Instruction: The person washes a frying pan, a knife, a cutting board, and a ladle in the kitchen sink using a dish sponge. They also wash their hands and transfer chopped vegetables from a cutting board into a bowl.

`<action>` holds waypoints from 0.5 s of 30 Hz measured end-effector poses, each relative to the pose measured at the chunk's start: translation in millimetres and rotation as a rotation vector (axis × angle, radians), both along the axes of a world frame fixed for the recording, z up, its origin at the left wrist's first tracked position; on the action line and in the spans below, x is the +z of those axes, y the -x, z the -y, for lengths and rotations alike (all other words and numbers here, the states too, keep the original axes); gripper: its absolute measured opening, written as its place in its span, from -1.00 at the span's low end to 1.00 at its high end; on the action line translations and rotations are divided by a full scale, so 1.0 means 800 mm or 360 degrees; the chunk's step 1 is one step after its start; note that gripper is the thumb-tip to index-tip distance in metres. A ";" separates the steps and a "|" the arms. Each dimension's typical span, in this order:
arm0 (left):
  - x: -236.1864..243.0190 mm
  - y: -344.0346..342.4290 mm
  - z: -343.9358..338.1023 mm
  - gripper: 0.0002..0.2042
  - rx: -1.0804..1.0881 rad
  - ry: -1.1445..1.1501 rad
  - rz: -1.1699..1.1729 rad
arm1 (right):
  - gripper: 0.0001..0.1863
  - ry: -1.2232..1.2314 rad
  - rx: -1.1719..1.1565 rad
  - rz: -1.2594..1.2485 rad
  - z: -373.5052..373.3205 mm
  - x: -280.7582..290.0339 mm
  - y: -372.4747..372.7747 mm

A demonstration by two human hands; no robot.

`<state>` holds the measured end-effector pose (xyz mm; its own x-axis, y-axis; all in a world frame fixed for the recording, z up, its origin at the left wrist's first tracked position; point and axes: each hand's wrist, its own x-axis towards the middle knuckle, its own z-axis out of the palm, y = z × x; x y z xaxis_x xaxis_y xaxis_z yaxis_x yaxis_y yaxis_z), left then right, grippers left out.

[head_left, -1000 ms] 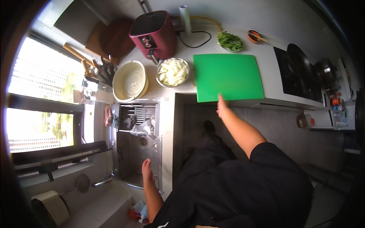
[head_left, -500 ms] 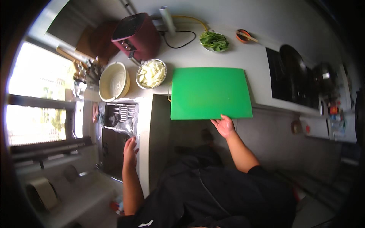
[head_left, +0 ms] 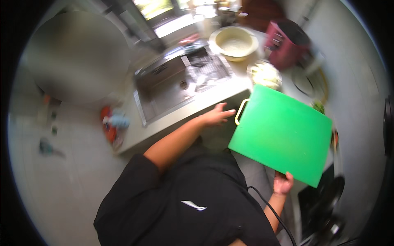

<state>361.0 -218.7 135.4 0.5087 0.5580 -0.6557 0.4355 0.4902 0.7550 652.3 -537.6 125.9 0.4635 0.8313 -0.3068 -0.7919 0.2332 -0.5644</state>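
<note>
A large green cutting board (head_left: 283, 135) is held up, tilted in the view, with its far edge overlapping a bowl of pale cut sticks (head_left: 264, 74). My right hand (head_left: 283, 184) is closed on its lower edge, thumb on top and the other fingers mostly hidden beneath. From the board's left side juts a pale loop handle (head_left: 241, 111). Close to that handle is my left hand (head_left: 216, 116), empty, its fingers apart and pointing at the board; whether a fingertip touches the handle I cannot tell.
A steel sink (head_left: 162, 88) with a rack lies to the left. Behind the board stand a cream basin (head_left: 235, 44) and a dark red air fryer (head_left: 287, 43). Leafy greens (head_left: 318, 107) show past the board. A dark pan (head_left: 335, 190) sits at lower right. A black cable (head_left: 266, 203) crosses near my right forearm.
The view has swung left toward the sink. My left hand has come from beside the sink to near the board's handle. The right hand still holds the board's edge.
</note>
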 end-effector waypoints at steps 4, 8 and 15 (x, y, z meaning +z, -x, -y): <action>-0.003 0.071 0.008 -0.77 0.0512 0.0105 0.0566 | -0.37 -0.0094 0.0488 0.0144 -0.094 0.065 0.022; 0.046 0.186 0.047 -0.84 0.1267 0.0045 0.0783 | -0.42 -0.0292 0.0950 -0.0042 -0.200 0.062 0.066; 0.069 0.384 0.146 -0.89 0.1771 -0.0035 0.1153 | -0.49 -0.0139 0.1660 -0.0389 -0.356 0.044 0.264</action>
